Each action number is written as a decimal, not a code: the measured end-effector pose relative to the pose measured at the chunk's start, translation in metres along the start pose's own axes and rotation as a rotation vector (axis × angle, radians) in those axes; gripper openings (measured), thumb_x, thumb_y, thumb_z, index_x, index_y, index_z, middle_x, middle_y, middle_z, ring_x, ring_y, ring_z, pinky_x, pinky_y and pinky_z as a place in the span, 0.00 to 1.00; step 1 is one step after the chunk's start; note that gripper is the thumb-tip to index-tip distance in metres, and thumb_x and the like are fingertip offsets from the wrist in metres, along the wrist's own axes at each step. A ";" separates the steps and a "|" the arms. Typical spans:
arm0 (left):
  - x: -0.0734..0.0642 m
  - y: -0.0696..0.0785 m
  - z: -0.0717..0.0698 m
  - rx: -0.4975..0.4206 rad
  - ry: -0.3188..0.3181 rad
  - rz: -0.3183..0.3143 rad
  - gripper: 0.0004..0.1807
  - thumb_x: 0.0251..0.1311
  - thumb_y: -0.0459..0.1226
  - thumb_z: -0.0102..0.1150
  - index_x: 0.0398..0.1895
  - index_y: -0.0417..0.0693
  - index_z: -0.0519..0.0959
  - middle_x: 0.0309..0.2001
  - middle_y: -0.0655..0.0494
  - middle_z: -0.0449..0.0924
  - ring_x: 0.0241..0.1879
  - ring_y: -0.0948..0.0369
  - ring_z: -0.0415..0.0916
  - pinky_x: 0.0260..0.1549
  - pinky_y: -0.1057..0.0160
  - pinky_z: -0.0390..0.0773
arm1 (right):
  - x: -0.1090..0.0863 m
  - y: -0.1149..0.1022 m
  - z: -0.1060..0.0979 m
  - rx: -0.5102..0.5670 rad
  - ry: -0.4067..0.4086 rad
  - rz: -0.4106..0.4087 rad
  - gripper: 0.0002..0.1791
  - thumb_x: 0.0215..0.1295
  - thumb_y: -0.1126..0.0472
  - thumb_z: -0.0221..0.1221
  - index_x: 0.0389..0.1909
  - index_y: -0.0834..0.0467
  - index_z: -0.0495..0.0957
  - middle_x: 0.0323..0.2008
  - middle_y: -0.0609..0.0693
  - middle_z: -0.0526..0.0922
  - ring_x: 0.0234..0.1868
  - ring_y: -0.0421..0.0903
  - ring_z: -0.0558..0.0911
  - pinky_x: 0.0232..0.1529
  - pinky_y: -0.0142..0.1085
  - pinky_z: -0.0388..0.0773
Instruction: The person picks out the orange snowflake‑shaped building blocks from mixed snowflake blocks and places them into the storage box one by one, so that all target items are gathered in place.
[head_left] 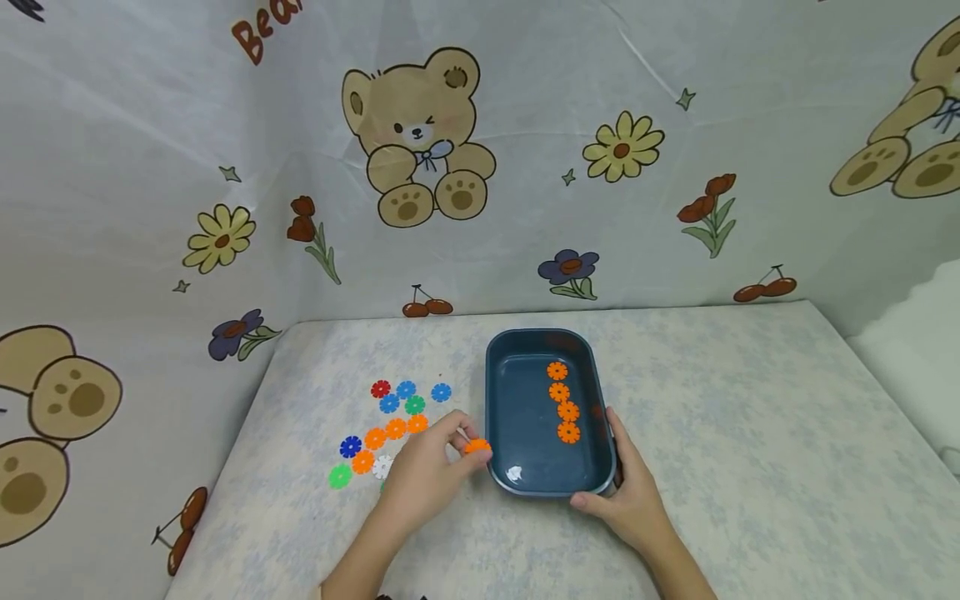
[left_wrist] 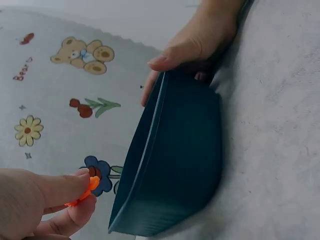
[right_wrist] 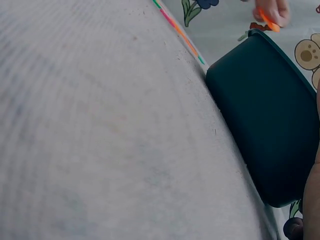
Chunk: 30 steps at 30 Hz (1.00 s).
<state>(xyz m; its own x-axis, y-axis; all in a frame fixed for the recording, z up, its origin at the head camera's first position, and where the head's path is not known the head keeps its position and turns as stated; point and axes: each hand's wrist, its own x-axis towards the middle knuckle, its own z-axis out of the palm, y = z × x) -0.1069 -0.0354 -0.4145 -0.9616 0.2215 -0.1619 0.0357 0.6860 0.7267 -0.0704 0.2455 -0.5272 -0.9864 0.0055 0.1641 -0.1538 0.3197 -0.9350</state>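
In the head view my left hand [head_left: 427, 479] pinches an orange notched disc [head_left: 477, 447] between thumb and fingers, right by the left rim of a dark teal box [head_left: 525, 467]. The left wrist view shows that pinched disc [left_wrist: 91, 189] beside the box's open top. My right hand [head_left: 636, 498] grips the box at its near right corner, thumb on the near side and fingers along the right wall. Inside the box several orange discs [head_left: 568, 412] lie in a line toward the right side.
Left of the box, loose notched discs lie on the pale mottled tabletop [head_left: 750, 433]: orange [head_left: 396, 428], blue [head_left: 442, 392], red [head_left: 381, 389], green [head_left: 341, 476] and a white one [head_left: 382, 466], partly behind my left hand. A bear-printed cloth [head_left: 525, 250] hangs behind the table.
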 end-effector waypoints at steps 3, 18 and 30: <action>0.006 0.015 0.009 0.064 -0.035 0.113 0.11 0.58 0.50 0.69 0.37 0.65 0.75 0.31 0.65 0.79 0.20 0.64 0.71 0.20 0.65 0.70 | 0.000 0.000 -0.001 0.015 -0.005 -0.008 0.71 0.40 0.69 0.77 0.79 0.39 0.41 0.78 0.57 0.51 0.68 0.29 0.65 0.59 0.16 0.66; 0.047 0.050 0.078 0.318 -0.121 0.290 0.11 0.57 0.47 0.70 0.36 0.58 0.78 0.18 0.69 0.71 0.17 0.69 0.66 0.17 0.68 0.66 | 0.000 0.000 -0.003 0.040 -0.029 -0.015 0.68 0.44 0.70 0.75 0.80 0.46 0.40 0.74 0.64 0.58 0.64 0.35 0.72 0.56 0.19 0.71; 0.061 0.041 0.104 0.413 -0.184 0.264 0.17 0.53 0.48 0.74 0.29 0.58 0.72 0.18 0.66 0.69 0.17 0.66 0.67 0.17 0.68 0.65 | -0.001 0.002 -0.001 0.034 -0.024 -0.030 0.69 0.42 0.70 0.76 0.79 0.41 0.41 0.76 0.62 0.54 0.67 0.30 0.67 0.58 0.17 0.68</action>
<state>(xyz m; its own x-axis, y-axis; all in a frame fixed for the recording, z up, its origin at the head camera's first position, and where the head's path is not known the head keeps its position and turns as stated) -0.1363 0.0781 -0.4642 -0.8433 0.5161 -0.1502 0.4102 0.7985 0.4406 -0.0695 0.2473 -0.5283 -0.9825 -0.0264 0.1846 -0.1843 0.2870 -0.9400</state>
